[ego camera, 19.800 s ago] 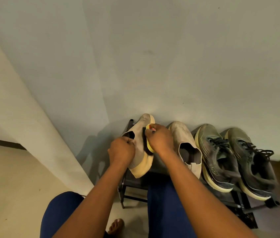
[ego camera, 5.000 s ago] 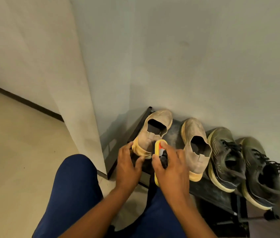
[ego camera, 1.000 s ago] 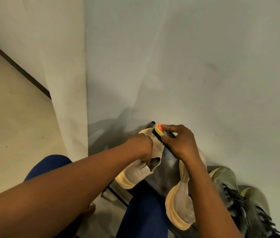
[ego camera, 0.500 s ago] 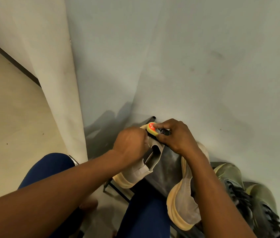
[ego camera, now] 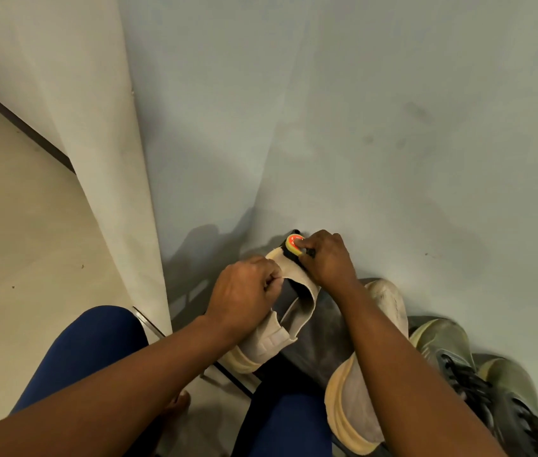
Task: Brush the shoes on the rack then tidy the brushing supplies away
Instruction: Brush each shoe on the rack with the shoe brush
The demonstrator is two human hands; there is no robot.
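At the left of the frame lies the pale floor (ego camera: 23, 245), bounded by a cream wall corner (ego camera: 96, 133) that runs from the top edge down to lower centre. My knee in blue trousers (ego camera: 86, 351) occupies the lower left.

At centre, my left hand (ego camera: 244, 295) is curled around the collar of the beige slip-on shoe (ego camera: 281, 328), gripping its fabric edge. The shoe is tilted, with its heel toward the lower centre and its toe toward the wall.

Just right of that, my right hand (ego camera: 327, 258) grips the yellow brush (ego camera: 294, 245), whose orange label faces up. The dark bristles touch the toe end of the shoe. The two hands sit close together, each clamped on its own item.

Right of centre, the second beige shoe (ego camera: 360, 400) rests on the dark rack (ego camera: 320, 331). At the lower right stand two olive lace-up sneakers (ego camera: 478, 374), side by side.
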